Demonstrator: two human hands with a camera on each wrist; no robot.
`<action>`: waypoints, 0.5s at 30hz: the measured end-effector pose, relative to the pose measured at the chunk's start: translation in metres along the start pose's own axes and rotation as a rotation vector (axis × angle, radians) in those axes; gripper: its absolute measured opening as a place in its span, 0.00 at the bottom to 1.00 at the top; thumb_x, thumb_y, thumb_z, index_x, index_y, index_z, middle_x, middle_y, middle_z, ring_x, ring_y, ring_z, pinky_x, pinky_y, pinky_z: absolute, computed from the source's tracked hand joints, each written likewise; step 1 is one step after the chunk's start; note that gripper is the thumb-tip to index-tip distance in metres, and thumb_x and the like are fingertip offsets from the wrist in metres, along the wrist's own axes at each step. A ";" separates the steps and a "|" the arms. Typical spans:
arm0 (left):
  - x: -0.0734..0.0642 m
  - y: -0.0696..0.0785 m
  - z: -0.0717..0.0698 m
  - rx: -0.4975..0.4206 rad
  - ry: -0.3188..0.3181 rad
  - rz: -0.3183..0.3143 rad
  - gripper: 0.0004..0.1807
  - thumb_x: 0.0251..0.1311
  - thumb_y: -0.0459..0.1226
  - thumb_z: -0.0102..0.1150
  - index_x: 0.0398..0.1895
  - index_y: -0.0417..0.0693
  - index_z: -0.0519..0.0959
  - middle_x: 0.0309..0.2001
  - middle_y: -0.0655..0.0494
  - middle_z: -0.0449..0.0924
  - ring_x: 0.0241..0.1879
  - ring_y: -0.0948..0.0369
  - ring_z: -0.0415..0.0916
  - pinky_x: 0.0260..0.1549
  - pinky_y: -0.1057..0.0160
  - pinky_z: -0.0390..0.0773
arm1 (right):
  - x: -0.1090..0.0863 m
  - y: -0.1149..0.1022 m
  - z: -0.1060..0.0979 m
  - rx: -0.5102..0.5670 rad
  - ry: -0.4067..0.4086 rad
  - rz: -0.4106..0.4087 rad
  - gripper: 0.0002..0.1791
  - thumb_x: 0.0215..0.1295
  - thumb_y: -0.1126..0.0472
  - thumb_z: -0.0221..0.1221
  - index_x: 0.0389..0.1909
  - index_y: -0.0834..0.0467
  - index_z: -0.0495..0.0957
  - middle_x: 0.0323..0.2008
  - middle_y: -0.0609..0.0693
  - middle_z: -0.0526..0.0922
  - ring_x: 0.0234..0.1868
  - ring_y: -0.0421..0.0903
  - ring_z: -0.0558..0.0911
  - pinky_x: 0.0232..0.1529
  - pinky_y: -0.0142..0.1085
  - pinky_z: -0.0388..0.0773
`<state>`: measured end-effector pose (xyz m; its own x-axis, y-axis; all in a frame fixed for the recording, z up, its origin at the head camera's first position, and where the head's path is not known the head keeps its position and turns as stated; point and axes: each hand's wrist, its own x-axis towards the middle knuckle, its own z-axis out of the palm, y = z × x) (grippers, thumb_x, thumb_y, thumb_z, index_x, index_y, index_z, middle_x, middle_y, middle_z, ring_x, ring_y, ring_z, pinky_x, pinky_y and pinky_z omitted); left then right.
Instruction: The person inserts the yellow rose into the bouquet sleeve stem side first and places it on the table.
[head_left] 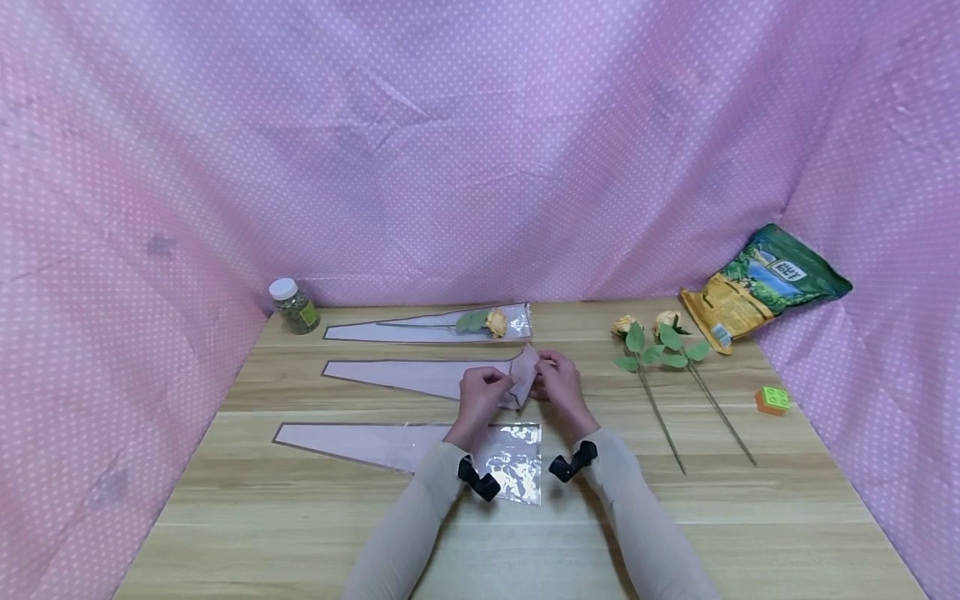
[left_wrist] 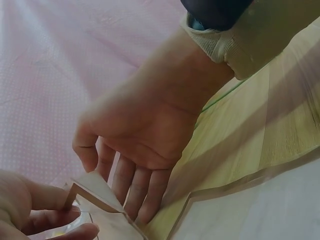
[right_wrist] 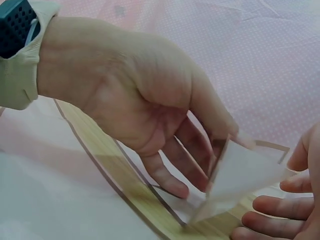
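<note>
My left hand and right hand meet at the wide end of the middle flower sleeve, a pale, tapered, brown-edged plastic bag. In the left wrist view, the left hand's thumb and finger pinch a brown-edged corner. At the other side of the mouth, the right hand's thumb and index finger hold the rim. The sleeve's wide end is lifted and bent upward, seen as a raised flap in the right wrist view. Behind it, another sleeve contains a yellow rose.
A third sleeve lies in front, partly under the left forearm. Two stemmed roses lie to the right. A green-yellow snack bag leans at the back right, near a toy block. A white-lidded jar stands back left.
</note>
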<state>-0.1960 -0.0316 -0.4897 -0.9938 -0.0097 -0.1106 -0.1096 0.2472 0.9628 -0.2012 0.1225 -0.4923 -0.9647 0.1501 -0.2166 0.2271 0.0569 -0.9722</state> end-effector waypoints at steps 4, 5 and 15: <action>0.000 0.002 0.002 -0.048 0.020 -0.032 0.08 0.55 0.37 0.69 0.27 0.38 0.86 0.26 0.56 0.84 0.28 0.64 0.74 0.31 0.68 0.73 | 0.001 0.001 -0.008 0.032 -0.021 0.022 0.19 0.69 0.63 0.49 0.58 0.65 0.75 0.52 0.64 0.82 0.37 0.42 0.85 0.36 0.38 0.87; 0.000 0.002 0.003 -0.056 0.023 -0.038 0.08 0.55 0.37 0.69 0.27 0.38 0.86 0.26 0.56 0.84 0.28 0.64 0.74 0.31 0.68 0.73 | 0.001 0.001 -0.010 0.030 -0.023 0.027 0.18 0.69 0.64 0.50 0.56 0.66 0.75 0.50 0.63 0.82 0.37 0.42 0.86 0.36 0.38 0.87; 0.000 0.005 0.007 -0.061 0.047 -0.054 0.07 0.52 0.35 0.65 0.26 0.38 0.86 0.24 0.60 0.79 0.28 0.64 0.72 0.28 0.69 0.72 | 0.005 0.004 -0.026 -0.041 -0.033 0.072 0.09 0.64 0.67 0.56 0.41 0.68 0.78 0.33 0.55 0.85 0.30 0.42 0.83 0.27 0.32 0.83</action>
<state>-0.1967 -0.0233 -0.4867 -0.9860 -0.0670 -0.1526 -0.1626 0.1854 0.9691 -0.2014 0.1493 -0.4947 -0.9495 0.1224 -0.2889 0.3004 0.0877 -0.9498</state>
